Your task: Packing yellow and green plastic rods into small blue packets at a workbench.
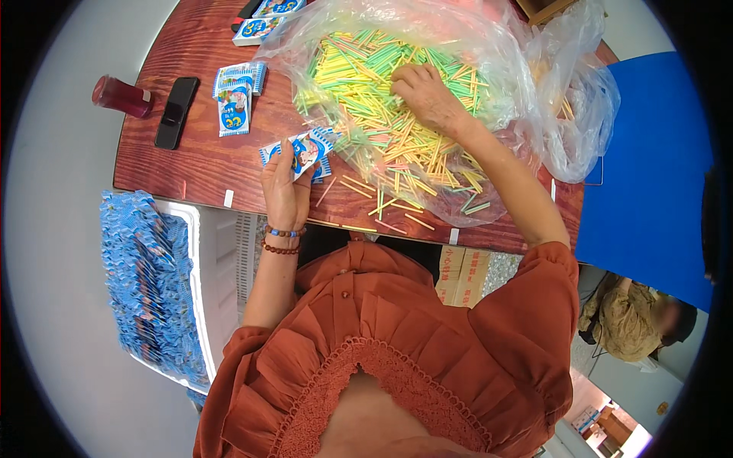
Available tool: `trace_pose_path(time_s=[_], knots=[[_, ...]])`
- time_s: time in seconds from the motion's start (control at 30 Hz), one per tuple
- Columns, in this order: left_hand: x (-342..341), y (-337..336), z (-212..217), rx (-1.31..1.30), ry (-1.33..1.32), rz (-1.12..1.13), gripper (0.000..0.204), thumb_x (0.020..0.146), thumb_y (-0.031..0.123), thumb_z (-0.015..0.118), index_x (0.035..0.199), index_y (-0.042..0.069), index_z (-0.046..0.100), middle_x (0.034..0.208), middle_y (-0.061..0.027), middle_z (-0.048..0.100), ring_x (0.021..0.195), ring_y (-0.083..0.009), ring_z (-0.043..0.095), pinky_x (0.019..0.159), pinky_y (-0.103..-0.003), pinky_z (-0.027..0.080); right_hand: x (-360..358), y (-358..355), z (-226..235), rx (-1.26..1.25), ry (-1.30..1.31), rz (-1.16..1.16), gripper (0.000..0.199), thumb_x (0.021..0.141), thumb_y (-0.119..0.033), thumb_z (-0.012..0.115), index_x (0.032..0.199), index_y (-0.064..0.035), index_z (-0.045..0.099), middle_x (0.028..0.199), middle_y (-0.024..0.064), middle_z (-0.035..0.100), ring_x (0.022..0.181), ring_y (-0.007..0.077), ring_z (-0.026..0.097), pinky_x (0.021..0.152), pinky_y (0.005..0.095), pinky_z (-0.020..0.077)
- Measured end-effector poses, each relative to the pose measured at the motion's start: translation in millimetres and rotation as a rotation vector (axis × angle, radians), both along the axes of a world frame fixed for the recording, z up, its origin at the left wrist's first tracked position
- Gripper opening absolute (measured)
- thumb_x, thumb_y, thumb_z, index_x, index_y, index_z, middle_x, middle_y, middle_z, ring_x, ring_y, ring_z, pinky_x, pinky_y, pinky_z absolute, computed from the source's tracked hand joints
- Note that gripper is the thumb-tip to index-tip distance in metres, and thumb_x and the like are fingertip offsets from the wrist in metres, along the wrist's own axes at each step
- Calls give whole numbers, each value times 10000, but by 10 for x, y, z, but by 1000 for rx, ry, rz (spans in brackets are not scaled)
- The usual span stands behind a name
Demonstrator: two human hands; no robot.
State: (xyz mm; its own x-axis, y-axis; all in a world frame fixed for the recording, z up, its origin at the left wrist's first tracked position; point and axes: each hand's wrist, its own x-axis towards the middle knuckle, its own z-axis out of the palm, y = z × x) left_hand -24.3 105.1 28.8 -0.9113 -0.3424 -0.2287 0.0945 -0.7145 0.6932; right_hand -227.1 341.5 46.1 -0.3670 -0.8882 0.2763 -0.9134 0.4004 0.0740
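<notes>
My left hand (285, 195) is closed on a small blue-and-white packet (307, 153) near the table's front edge, thumb on top. Part of another such packet shows just beneath it. To the right, my right hand (429, 98) rests on a heap of thin yellow, green and pink sticks (359, 72). Its fingers are curled down into the heap, and their tips and anything between them are hidden. The heap lies on a spread-out clear plastic bag (500, 69). Several loose sticks (385, 206) have spilled toward the front edge.
More packets (234, 107) lie left of the heap, others (256, 30) farther back. A black phone (176, 112) and a red-lidded jar (122, 97) are at the left. Below stands a white foam box (197, 267) full of blue packets. A person (634, 320) sits at the lower right.
</notes>
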Motion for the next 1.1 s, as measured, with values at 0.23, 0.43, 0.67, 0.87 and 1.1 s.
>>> trace_pose_path(time_s=[0.23,0.43,0.67,0.87,1.1], knots=[[-62,47,78,6,6,-21,215,979,251,581,948,54,661,943,-44,698,843,-120,653,753,-294,534,-60,103,-43,-277,-546,-247,247,986,-200,508,1166,-103,646,1081,75,647,1016,218,566,1008,346,326],[-178,120,84,31,9,-52,209,978,232,583,984,38,662,949,-53,699,842,-126,655,741,-287,529,27,105,118,-727,-1022,-323,300,1008,-266,492,1126,-82,697,1061,2,678,918,102,547,867,266,423],[-321,203,124,37,18,-67,208,977,226,583,980,32,657,939,-60,698,787,-120,642,695,-266,518,-5,135,249,-938,-974,-304,309,1025,-243,454,1093,-32,669,1069,40,684,966,90,573,872,270,443],[-507,368,147,15,50,-81,232,980,249,578,952,33,657,917,-48,694,783,-117,638,688,-271,522,239,-37,434,-1667,-1482,-180,217,1019,-182,469,983,6,571,928,103,650,946,237,638,997,425,476],[-588,506,188,-17,58,-39,235,976,270,587,918,54,657,913,-40,694,790,-107,644,698,-278,531,594,-353,729,-1781,-1504,-9,192,1017,-144,466,1070,36,509,845,98,597,952,272,632,1047,494,432]])
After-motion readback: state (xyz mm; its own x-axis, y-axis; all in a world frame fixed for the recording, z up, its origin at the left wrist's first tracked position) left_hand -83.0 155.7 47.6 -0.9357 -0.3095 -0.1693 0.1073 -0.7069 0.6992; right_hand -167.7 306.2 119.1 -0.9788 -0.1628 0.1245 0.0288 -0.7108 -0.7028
